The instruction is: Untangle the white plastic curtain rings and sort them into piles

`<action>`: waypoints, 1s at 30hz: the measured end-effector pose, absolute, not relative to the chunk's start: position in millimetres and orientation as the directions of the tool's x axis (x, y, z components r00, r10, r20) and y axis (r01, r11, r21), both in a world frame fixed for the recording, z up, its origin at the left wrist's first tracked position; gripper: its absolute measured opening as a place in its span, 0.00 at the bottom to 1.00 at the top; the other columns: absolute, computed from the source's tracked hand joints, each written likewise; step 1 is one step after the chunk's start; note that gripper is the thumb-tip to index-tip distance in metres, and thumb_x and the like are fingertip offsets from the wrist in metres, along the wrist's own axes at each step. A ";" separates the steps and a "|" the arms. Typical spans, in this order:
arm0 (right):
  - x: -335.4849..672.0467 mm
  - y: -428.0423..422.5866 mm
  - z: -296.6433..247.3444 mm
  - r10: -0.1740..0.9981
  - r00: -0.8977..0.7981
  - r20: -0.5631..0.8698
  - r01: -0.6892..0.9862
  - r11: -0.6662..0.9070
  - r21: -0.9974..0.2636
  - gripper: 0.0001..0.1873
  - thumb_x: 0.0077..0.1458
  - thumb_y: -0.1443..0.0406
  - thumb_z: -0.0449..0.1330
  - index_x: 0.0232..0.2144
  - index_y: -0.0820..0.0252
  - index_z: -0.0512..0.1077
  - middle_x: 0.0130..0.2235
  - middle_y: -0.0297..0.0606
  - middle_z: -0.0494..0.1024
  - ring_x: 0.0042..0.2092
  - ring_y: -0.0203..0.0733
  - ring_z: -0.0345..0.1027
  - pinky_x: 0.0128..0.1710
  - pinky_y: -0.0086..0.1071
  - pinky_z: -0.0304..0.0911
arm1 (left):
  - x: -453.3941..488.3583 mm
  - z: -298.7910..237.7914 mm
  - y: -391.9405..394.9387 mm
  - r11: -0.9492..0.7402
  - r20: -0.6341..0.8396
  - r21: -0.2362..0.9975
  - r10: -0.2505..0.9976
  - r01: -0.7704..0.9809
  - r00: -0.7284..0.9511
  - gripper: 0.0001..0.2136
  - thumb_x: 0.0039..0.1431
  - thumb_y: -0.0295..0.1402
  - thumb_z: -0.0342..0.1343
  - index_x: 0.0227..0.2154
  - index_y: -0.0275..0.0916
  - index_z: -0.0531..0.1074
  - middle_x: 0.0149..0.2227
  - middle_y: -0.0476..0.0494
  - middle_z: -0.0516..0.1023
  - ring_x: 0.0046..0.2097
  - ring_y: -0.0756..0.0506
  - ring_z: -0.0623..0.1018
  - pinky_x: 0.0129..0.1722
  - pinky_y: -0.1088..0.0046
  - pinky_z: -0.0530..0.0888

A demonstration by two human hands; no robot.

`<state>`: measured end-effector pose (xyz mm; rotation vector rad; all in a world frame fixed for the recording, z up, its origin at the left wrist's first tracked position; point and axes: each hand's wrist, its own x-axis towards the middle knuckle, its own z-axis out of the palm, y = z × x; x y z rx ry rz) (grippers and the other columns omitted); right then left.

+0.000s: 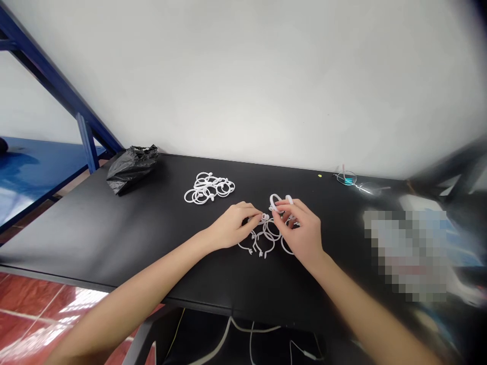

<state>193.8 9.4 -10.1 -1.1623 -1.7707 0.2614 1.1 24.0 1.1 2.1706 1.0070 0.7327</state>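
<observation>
My right hand [300, 225] is closed around a white plastic ring [274, 202] with a gap in it, held just above the black table. Close by on the left, my left hand [238, 223] pinches a small white end piece [265, 217] between thumb and fingertips; whether it belongs to another ring I cannot tell. Under and between both hands lies a loose group of opened white rings [265, 243] with small clasp ends, partly covered by my fingers. Farther back to the left, a heap of closed white rings [205, 190] rests apart from my hands.
A crumpled black plastic bag [133, 167] sits at the back left of the black table [152, 228]. Glasses [346, 178] lie near the wall on the right. A pixelated package [407, 253] occupies the right side. Cables [224, 339] hang below the front edge.
</observation>
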 end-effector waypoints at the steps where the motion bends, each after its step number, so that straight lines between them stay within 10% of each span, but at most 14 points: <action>1: 193.7 9.8 -11.5 0.801 -0.108 0.589 0.604 0.523 -0.601 0.05 0.57 0.66 0.60 0.29 0.58 0.74 0.35 0.38 0.77 0.23 0.32 0.64 0.18 0.28 0.61 | 1.4 -1.0 24.2 -0.502 0.220 0.727 0.817 0.469 0.533 0.16 0.69 0.38 0.44 0.39 0.38 0.77 0.34 0.42 0.77 0.38 0.44 0.73 0.43 0.67 0.68; 15: 194.1 1.8 -14.2 0.776 -0.095 0.624 0.442 0.594 -0.672 0.17 0.64 0.69 0.51 0.52 0.53 0.70 0.43 0.41 0.78 0.33 0.38 0.74 0.31 0.35 0.71 | 1.6 -13.2 25.8 -0.482 0.243 0.582 0.872 0.654 0.426 0.15 0.66 0.35 0.48 0.50 0.35 0.71 0.49 0.35 0.74 0.49 0.38 0.71 0.52 0.56 0.68; 21: 191.2 -6.6 -14.3 0.814 -0.241 0.529 0.229 0.577 -0.784 0.15 0.64 0.69 0.53 0.53 0.53 0.64 0.45 0.40 0.81 0.30 0.35 0.75 0.26 0.30 0.72 | 1.2 -2.0 21.2 -0.416 0.275 0.862 0.863 0.288 0.425 0.16 0.69 0.36 0.44 0.55 0.39 0.67 0.46 0.40 0.76 0.45 0.44 0.75 0.49 0.65 0.71; 30: 188.8 -5.1 -7.5 0.818 -0.092 0.567 0.231 0.572 -0.787 0.10 0.59 0.70 0.60 0.43 0.55 0.76 0.36 0.36 0.79 0.32 0.37 0.73 0.23 0.28 0.70 | 4.6 6.1 19.2 -0.012 0.042 0.998 0.802 -0.055 0.596 0.14 0.63 0.43 0.54 0.33 0.35 0.69 0.24 0.51 0.70 0.27 0.53 0.70 0.29 0.77 0.70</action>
